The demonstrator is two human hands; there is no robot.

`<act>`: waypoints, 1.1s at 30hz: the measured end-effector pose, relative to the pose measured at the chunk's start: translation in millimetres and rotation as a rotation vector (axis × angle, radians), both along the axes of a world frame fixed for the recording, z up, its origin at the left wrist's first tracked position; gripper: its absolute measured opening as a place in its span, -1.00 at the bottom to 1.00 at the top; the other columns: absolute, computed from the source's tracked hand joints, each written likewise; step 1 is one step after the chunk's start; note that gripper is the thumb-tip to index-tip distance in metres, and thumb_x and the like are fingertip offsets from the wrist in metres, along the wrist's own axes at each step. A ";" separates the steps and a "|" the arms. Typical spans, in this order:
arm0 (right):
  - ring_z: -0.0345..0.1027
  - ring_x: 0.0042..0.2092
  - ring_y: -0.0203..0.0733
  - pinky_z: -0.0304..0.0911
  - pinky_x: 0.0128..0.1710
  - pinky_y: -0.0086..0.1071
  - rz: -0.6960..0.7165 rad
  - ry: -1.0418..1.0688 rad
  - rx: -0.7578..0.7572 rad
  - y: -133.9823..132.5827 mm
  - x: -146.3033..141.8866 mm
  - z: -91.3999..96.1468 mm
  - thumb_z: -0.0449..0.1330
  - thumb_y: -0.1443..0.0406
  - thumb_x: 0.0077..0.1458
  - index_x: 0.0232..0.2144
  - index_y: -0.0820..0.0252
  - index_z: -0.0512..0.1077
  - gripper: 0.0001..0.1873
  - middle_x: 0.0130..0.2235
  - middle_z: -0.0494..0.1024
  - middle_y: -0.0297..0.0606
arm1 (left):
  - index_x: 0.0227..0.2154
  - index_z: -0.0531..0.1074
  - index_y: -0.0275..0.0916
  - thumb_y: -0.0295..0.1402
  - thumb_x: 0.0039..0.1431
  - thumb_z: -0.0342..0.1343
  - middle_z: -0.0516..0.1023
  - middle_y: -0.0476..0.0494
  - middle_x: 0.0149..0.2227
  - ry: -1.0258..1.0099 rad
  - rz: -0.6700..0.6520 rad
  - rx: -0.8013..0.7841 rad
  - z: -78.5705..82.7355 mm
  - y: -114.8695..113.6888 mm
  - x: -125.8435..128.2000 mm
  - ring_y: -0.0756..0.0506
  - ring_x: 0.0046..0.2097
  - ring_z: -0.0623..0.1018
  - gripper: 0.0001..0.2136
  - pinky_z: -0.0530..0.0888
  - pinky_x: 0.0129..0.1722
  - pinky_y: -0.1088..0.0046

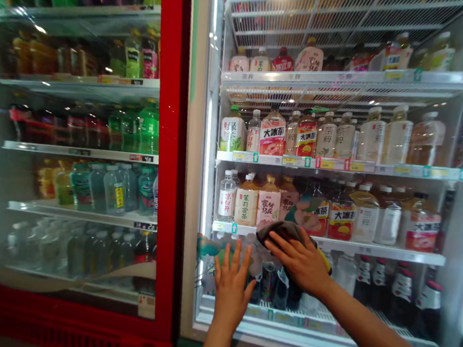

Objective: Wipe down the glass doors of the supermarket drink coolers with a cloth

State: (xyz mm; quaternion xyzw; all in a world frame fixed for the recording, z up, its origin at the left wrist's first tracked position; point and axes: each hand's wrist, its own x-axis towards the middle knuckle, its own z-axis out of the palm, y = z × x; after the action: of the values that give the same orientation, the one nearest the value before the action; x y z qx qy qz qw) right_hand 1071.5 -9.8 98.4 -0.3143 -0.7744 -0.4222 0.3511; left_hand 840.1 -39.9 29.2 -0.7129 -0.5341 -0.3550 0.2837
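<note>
My left hand [230, 281] lies flat with its fingers spread against the glass door of the right-hand drinks fridge. To its right, my right hand [303, 259] presses a dark cloth [267, 232] against the same glass. The cloth sticks out past the fingertips, and a yellow edge shows beside the palm; the rest is under the hand. Around both hands, a teal and pale floral decal [307, 211] is on the glass. Behind the door stand rows of bottled drinks, including a pink-labelled bottle [268, 202] just above the cloth.
A second fridge with a red frame [172, 152] stands to the left, its shelves full of bottles. Inside the right fridge, white shelves [394, 253] carry more bottles and price tags. Dark bottles with red caps [403, 288] stand at the lower right.
</note>
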 end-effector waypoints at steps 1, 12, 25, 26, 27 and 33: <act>0.34 0.20 -0.09 -0.28 0.44 0.07 -0.004 0.030 0.006 1.2 2.8 3.1 0.04 0.42 0.23 0.32 -0.10 0.27 -0.35 0.32 0.36 -0.31 | 0.45 -0.15 0.04 -0.38 0.20 0.21 -0.03 -0.17 0.48 0.030 -0.009 -0.015 -0.6 -2.9 -10.0 -0.35 0.48 -0.05 -0.14 0.12 0.35 -0.27; 0.37 0.14 -0.14 -0.31 0.45 0.02 0.066 -0.058 0.002 10.7 -70.3 24.8 0.07 0.40 0.24 0.30 -0.08 0.30 -0.39 0.32 0.36 -0.30 | 0.46 -0.19 -0.08 -0.33 0.15 0.27 -0.14 -0.29 0.50 -0.074 0.020 -0.013 -10.2 6.1 -10.8 -0.34 0.49 -0.11 -0.07 0.08 0.37 -0.22; 0.21 0.28 0.06 -0.32 0.40 0.22 -0.010 0.057 0.103 32.5 -95.0 80.2 0.09 0.32 0.24 0.37 0.00 0.18 -0.34 0.36 0.28 -0.13 | 0.46 -0.25 -0.07 -0.35 0.14 0.25 -0.11 -0.28 0.50 -0.234 0.075 0.014 -6.3 4.5 -12.2 -0.39 0.48 -0.06 -0.04 0.14 0.35 -0.23; 0.27 0.23 0.00 -0.31 0.41 0.17 0.023 -0.065 0.081 31.6 -98.6 71.5 0.09 0.33 0.25 0.36 -0.01 0.20 -0.35 0.36 0.30 -0.17 | 0.46 -0.24 -0.07 -0.36 0.13 0.26 -0.11 -0.28 0.50 -0.239 0.081 0.009 -7.6 5.2 -12.5 -0.40 0.48 -0.06 -0.03 0.15 0.35 -0.23; 0.31 0.19 -0.05 -0.30 0.42 0.13 0.065 -0.191 0.065 30.8 -97.3 64.2 0.08 0.33 0.25 0.35 -0.02 0.21 -0.37 0.35 0.32 -0.22 | 0.46 -0.23 -0.07 -0.37 0.11 0.27 -0.12 -0.28 0.50 -0.241 0.084 -0.001 -8.6 5.2 -13.8 -0.40 0.48 -0.06 -0.02 0.15 0.35 -0.22; 0.31 0.18 -0.11 -0.27 0.43 0.07 0.108 -0.333 0.067 34.4 -78.8 88.6 0.06 0.37 0.27 0.33 -0.06 0.25 -0.40 0.34 0.33 -0.33 | 0.46 -0.23 -0.06 -0.43 0.06 0.30 -0.17 -0.30 0.50 -0.251 0.105 -0.057 -9.6 -1.1 -32.6 -0.38 0.49 -0.13 0.02 0.15 0.34 -0.23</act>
State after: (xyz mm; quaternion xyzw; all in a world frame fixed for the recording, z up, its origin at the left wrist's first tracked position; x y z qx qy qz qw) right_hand 992.7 24.6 187.0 -0.1861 -0.8231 -0.4747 0.2502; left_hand 807.5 -41.0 19.7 -0.6416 -0.6120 -0.4107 0.2123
